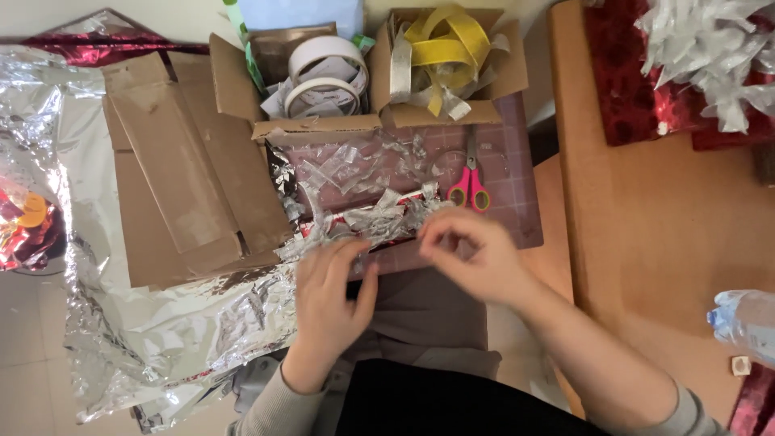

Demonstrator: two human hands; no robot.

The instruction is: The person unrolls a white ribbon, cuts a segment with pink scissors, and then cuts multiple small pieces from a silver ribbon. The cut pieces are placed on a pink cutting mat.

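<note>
Hands at a silver foil bow

Left hand [327, 295] lies flat, released, by the silver foil bow [367, 216]; right hand [468, 254] pinches its strands beside pink scissors [470, 190].

boxes [379, 73] block front, desk [646, 226] rt free

pink scissors [469, 192], silver foil [145, 339], yellow ribbon [446, 44], maroon grid mat [517, 202]

Two open brown cardboard boxes [379, 121] sit side by side at twelve o'clock. A flattened brown carton [182, 173] lies at ten o'clock. At one o'clock rests a red foil-wrapped parcel [638, 81] under a silver bow [714, 52].
</note>
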